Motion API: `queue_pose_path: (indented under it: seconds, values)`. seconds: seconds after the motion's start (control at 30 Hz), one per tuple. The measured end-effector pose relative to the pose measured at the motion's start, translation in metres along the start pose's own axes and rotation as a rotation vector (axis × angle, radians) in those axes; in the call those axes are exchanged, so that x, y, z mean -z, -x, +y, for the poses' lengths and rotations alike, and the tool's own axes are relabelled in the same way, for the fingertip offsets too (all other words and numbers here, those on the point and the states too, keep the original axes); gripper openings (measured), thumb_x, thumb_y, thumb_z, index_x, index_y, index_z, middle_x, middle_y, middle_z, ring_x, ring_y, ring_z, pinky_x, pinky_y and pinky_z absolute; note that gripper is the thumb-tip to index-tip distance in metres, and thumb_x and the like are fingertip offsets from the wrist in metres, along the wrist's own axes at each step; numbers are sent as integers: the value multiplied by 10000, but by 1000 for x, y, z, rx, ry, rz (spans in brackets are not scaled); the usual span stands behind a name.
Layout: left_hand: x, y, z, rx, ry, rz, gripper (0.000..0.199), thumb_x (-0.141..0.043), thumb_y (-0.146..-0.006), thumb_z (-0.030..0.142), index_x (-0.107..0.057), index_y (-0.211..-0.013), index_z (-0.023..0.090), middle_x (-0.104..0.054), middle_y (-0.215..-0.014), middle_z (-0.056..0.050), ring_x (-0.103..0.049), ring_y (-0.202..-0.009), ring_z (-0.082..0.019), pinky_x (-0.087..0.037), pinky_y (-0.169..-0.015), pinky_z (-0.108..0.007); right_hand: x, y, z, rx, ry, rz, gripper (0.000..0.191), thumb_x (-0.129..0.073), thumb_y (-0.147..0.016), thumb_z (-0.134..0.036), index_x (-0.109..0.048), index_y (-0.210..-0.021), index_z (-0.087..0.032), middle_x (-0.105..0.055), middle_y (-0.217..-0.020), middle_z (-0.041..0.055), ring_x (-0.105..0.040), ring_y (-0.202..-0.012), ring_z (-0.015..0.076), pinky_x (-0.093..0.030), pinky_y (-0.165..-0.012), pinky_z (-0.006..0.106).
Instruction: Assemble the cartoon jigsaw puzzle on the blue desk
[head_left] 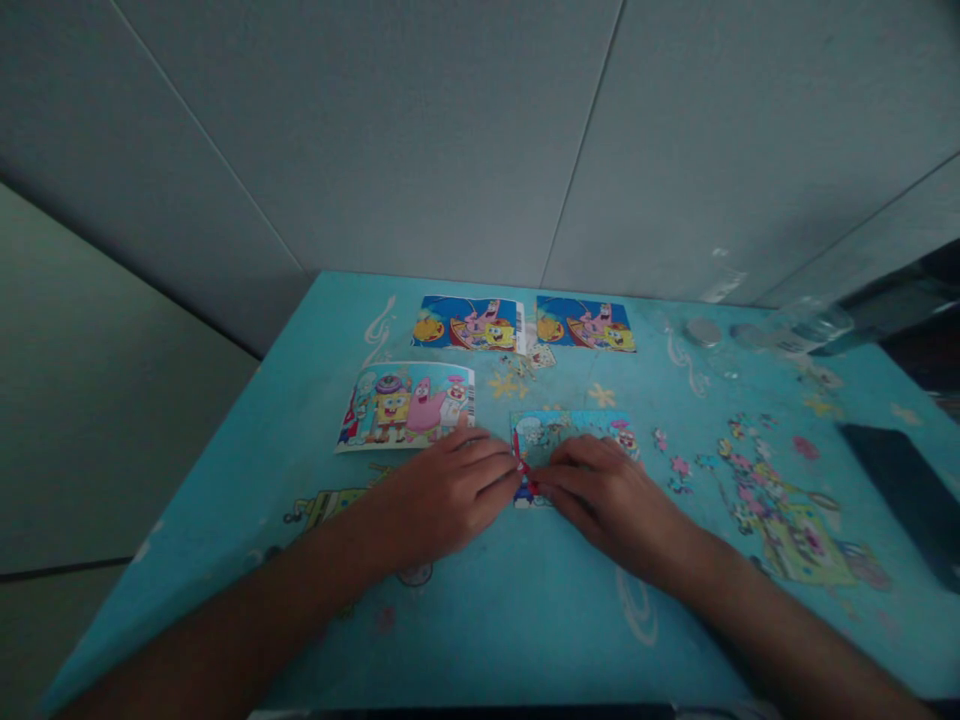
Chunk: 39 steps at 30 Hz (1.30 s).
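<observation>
A partly assembled jigsaw puzzle (pixel 534 428) lies on the blue table, with cartoon figures at its left and right sides. My left hand (pixel 469 482) rests at its left edge, fingers together, fingertips on the border. Over the lower left part of the puzzle, my right hand (pixel 600 490) has thumb and fingers pinched at a small red spot; whatever is between them is too small to make out. Left of the puzzle lies a picture card (pixel 409 405) with several cartoon figures. Loose puzzle pieces (pixel 750 480) are scattered to the right.
Toward the wall lie a blue picture card (pixel 466 324) and a matching picture (pixel 586 324). A dark phone-like slab (pixel 904 500) lies at the right. Clear plastic containers (pixel 817 328) stand at the back right. The printed tabletop (pixel 525 630) meets a grey wall (pixel 450 140).
</observation>
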<state>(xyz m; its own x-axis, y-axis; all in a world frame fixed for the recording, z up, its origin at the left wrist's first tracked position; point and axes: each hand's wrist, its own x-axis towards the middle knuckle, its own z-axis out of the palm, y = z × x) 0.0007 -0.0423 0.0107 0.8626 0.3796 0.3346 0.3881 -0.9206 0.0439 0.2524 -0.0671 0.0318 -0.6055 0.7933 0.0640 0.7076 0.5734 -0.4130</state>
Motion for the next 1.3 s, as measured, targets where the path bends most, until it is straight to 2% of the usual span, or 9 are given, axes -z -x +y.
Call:
queue_pose_path:
  seconds: [0.17, 0.33, 0.5, 0.57, 0.67, 0.8, 0.9, 1.17, 1.3]
  values:
    - [0, -1, 1, -14, 21, 8, 233, -530, -1022, 165, -665, -1210, 137, -690, -1235, -99, -610, -1189, -243, -481, -1085, -468, 5, 0, 0, -1, -18, 53, 209, -547, -1030, -256, -743, -1102, -261, -712, -1009, 54, -655, -943, 214, -472, -875, 402]
    - [2, 0, 1, -13, 54, 35, 301, -523, -1016, 142, -631, -1297, 131, -670, -1277, -128, -602, -1229, -266, -514, -1063, -489, 35, 14, 16, -56, 27, 433, 204, -567, -997, -206, -706, -1144, -233, -731, -1051, 82, -669, -979, 243, -491, -898, 428]
    - [1, 2, 1, -29, 42, 45, 327, -491, -1019, 125, -625, -1318, 126, -659, -1303, -147, -603, -1242, -287, -528, -1051, -514, 78, 42, 60, -259, 267, 787, 163, -639, -949, -243, -738, -1079, -254, -749, -1002, 67, -695, -919, 260, -509, -891, 428]
    - [-1, 3, 1, -41, 28, 28, 333, -492, -1021, 130, -625, -1326, 142, -654, -1324, -133, -602, -1240, -287, -521, -1062, -517, 87, 53, 81, -316, 327, 857, 167, -630, -956, -268, -753, -1067, -247, -753, -979, 93, -696, -913, 276, -506, -885, 422]
    - [-2, 5, 1, -76, 13, 2, 366, -487, -1021, 123, -606, -1365, 164, -646, -1358, -105, -591, -1255, -279, -505, -1087, -509, 86, 69, 108, -405, 346, 878, 208, -602, -973, -306, -762, -1093, -248, -752, -967, 113, -694, -877, 278, -502, -864, 418]
    - [3, 8, 2, -105, 17, 1, 400, -456, -1025, 98, -591, -1395, 168, -645, -1378, -86, -583, -1273, -265, -472, -1116, -505, 74, 87, 127, -541, 265, 874, 244, -612, -964, -370, -769, -1071, -218, -761, -892, 73, -694, -795, 240, -524, -708, 366]
    - [6, 7, 1, -119, 32, 0, 394, -406, -1043, 107, -616, -1371, 167, -641, -1392, -82, -577, -1288, -258, -438, -1134, -493, 71, 95, 130, -595, 148, 799, 255, -612, -963, -389, -768, -1078, -222, -771, -880, 51, -697, -807, 220, -513, -647, 322]
    - [4, 6, -1, -129, 78, 33, 380, -418, -1033, 107, -661, -1322, 154, -655, -1380, -66, -575, -1306, -209, -216, -1286, -423, 70, 91, 125, -498, 78, 630, 237, -612, -968, -363, -773, -1058, -215, -774, -962, 63, -668, -830, 204, -527, -664, 313]
    - [3, 9, -3, -124, 89, 16, 405, -416, -1025, 90, -651, -1343, 177, -646, -1396, -55, -562, -1330, -193, -204, -1293, -395, 70, 91, 128, -547, 104, 682, 238, -608, -969, -362, -779, -1055, -220, -783, -970, 56, -660, -798, 200, -529, -673, 323]
